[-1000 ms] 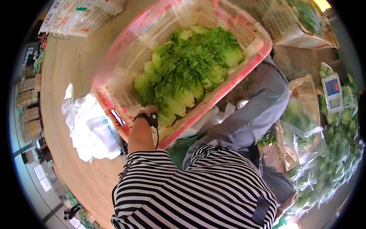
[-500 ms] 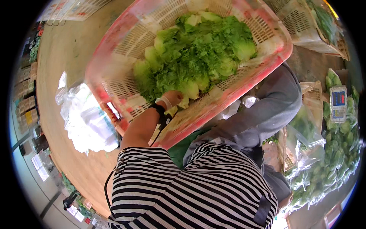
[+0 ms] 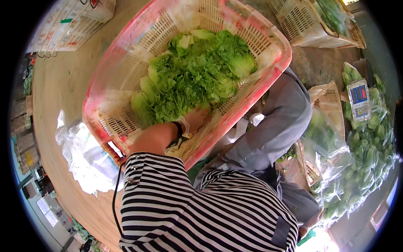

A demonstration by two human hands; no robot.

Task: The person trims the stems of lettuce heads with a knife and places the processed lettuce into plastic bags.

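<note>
My left hand [image 3: 198,118] reaches into a large red-rimmed plastic basket [image 3: 268,84], at the near edge of a heap of green leaf lettuce [image 3: 193,77]. Its fingers are stretched out against the lower leaves, with the tips partly hidden and no leaf clearly gripped. A dark band and a pale bracelet circle the wrist. Tilted toward me, the basket rests close to my grey-trousered leg [image 3: 273,122]. Loose pale leaf pieces [image 3: 178,145] lie in the basket's near corner below my wrist. My right hand does not show.
White plastic bags [image 3: 90,159] lie on the floor left of the basket. To the right are a small crate [image 3: 329,101], bagged leafy greens [image 3: 369,168] and a scale with a blue display [image 3: 359,100]. Other crates [image 3: 302,25] stand at the far right and far left.
My left hand has moved deeper along the near side of the lettuce, its fingers straighter than the earlier curled pose. The view has shifted, so the basket appears further left.
</note>
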